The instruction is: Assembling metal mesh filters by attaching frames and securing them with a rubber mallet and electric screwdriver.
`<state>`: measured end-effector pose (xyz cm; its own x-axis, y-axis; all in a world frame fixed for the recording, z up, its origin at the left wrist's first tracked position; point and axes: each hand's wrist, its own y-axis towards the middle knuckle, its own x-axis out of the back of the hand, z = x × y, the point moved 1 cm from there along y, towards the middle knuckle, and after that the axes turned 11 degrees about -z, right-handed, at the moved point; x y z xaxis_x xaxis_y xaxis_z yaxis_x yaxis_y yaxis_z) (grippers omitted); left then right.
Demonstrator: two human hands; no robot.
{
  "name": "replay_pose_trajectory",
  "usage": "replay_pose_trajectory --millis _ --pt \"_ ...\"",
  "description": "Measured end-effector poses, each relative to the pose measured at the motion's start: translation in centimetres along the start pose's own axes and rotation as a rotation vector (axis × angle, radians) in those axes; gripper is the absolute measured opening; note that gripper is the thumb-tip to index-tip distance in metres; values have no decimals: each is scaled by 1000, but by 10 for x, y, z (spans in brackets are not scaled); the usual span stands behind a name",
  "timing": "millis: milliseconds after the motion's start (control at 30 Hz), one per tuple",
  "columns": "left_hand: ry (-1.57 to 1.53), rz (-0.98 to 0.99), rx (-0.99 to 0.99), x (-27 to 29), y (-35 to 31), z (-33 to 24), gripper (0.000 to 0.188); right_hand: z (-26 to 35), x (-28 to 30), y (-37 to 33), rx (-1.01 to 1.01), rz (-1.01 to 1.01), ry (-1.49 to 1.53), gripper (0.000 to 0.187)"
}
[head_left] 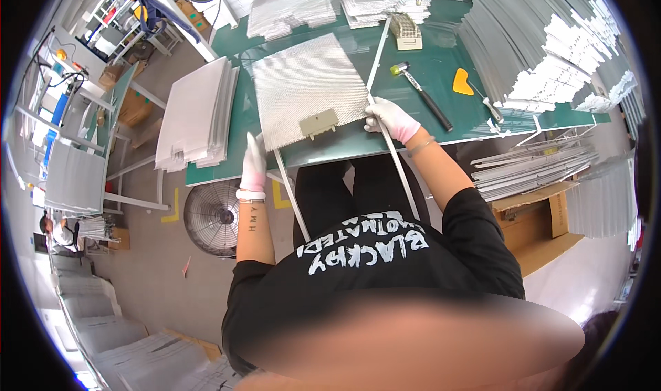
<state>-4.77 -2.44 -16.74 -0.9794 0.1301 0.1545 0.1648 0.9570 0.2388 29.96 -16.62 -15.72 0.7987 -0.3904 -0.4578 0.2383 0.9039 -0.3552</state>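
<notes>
Currently a silver mesh filter panel [308,88] lies flat on the green counter [441,71], centred ahead of the person, with a small beige latch piece [318,123] at its near edge, at 6 o'clock on the panel. Left hand [254,162], in a white glove with a pink cuff, sits at the panel's 7 o'clock corner; its grip is closed around the top of a thin metal frame strip [292,197] that runs down off the counter edge toward the lap. Right hand [390,119], also white-gloved, is at the panel's 4 o'clock corner; its grip is closed on a second long frame strip [401,172], which runs along the panel's right edge up toward 12 o'clock and down past the counter edge. At 2 o'clock from the right hand a small mallet [421,91] with a black handle and a yellow-green face lies on the counter, and further right a yellow scraper-like tool [463,82]. A beige ridged block [406,32] sits at 12 o'clock, near the far end of the strip. More mesh sheets [289,5] are stacked at the far edge. At 9 o'clock from the panel a stack of white sheets [196,115] rests on the counter's left end. A floor fan [212,219] stands below the left forearm. Bundled metal strips [527,167] lie at 3 o'clock beside a cardboard box [544,219].
</notes>
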Motion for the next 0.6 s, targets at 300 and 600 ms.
replay_pose_trajectory --millis 300,600 --pt "-421 151 183 2 -28 -102 37 17 -18 -40 205 29 20 31" --pt "-496 17 -96 19 -74 -160 67 56 -63 -108 475 113 -73 45"
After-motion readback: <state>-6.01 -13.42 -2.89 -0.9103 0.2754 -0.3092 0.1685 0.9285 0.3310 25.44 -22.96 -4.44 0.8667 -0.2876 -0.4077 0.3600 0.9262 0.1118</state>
